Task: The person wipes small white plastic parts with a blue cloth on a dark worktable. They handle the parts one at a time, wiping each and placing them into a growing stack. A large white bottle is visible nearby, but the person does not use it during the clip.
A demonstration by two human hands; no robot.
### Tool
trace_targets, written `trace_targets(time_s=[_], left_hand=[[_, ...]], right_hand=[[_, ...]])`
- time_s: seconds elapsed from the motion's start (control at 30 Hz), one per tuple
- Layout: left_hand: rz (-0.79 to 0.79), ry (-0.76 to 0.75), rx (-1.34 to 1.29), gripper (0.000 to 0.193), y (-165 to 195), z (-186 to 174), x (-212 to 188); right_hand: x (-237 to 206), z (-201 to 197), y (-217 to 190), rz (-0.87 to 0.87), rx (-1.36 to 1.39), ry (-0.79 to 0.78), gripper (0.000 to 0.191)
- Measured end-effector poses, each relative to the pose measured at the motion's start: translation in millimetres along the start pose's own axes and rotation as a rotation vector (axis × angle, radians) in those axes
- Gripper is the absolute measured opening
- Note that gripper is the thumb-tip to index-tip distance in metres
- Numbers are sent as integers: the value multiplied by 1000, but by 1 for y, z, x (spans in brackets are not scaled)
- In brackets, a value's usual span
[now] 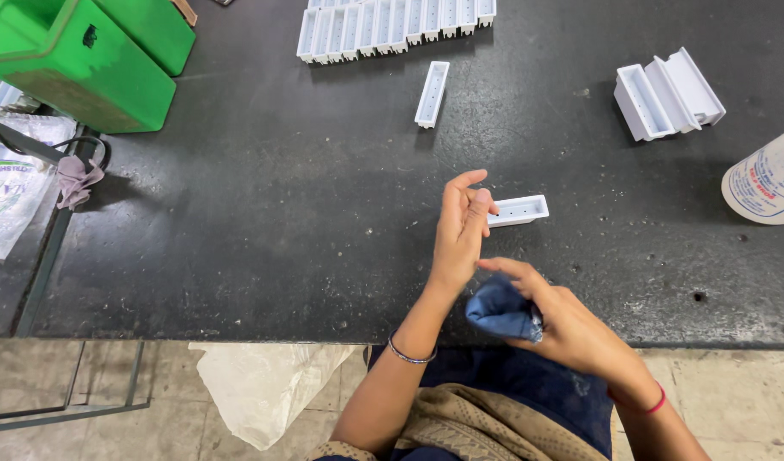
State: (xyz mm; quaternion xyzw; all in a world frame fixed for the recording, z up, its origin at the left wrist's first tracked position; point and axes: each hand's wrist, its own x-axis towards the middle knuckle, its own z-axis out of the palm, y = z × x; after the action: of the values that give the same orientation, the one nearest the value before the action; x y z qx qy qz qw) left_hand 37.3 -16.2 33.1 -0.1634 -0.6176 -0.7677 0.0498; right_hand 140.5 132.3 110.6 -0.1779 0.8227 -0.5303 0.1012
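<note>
At centre frame I see my left hand (462,224) pinching the small white tray (517,210) over the worktop (264,213); light, rigid plastic (best gripped by its end); my right hand (563,320) clutches a soft blue cloth (501,311)

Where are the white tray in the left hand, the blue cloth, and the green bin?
white tray (518,210), head view, on its open top, right of the fingers.
blue cloth (500,312), head view, on its bunched middle.
green bin (84,72), head view, on its front wall.
</note>
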Motion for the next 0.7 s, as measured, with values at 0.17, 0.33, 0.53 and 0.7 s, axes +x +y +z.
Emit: trace_targets(time_s=[0.17,0.33,0.53,0.7], left_hand=[[-36,-9,85,40,9,6,-3],[-54,-26,67,41,15,10,-6],[-48,-40,82,42,12,14,-7],[-84,-45,81,41,11,15,-9]], right_hand=[[1,-1,6,138,53,-35,90],[-1,-2,10,144,93,-57,86],[-5,-4,15,43,73,-75,82],[-6,-4,16,99,154,-16,87]])
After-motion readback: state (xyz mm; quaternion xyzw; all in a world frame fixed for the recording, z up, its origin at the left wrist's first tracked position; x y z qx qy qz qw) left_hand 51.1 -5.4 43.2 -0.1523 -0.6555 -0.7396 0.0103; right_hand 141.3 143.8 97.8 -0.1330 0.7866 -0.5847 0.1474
